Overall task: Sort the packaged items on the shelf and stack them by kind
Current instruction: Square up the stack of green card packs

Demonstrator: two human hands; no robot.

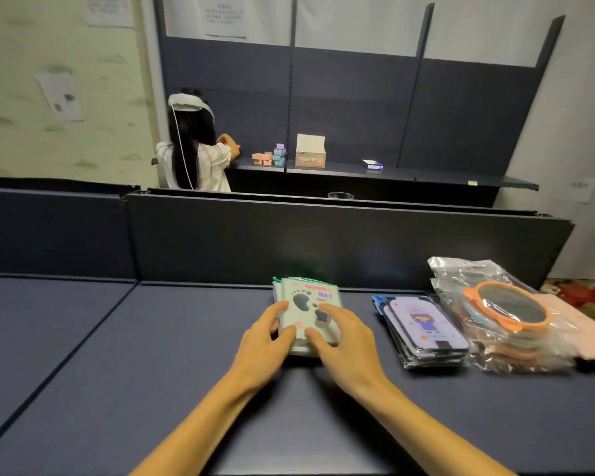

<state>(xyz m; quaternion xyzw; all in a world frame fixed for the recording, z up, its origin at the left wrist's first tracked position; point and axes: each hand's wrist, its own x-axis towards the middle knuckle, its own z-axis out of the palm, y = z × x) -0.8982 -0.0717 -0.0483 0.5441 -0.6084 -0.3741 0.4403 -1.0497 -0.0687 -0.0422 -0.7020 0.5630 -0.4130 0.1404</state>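
Hands on the green stack

Green packs [306, 310], the ones printed with footprints, sit in a neat stack on the dark blue shelf [117, 355] right in front of me, and both my hands are on them. My left hand [263, 345] lies at the stack's near left corner, fingers loosely spread and nearly straight, the tips resting along the left edge and the thumb on the top pack. My right hand [340, 341] comes in from the near right, fingers relaxed and only slightly bent, fingertips pressing on the top pack's lower half and the thumb laid across its near edge. Neither hand wraps round anything; they rest flat on the stack, which lies between and under my fingertips with its far half uncovered.

To the right of my right hand, apart from the green stack, lies a stack of purple packs [423, 328] with a cartoon figure on top, in clear wrap. Just beside that, farther right and touching it, is a heap of round orange-rimmed boards [509, 307] in crinkled plastic bags. A pink sheet [584, 331] lies at the far right, partly under that heap.

Behind the shelf's back panel, another person [196, 156] in white stands at a farther shelf bearing small coloured blocks [272, 158] and a cardboard box [310, 152].
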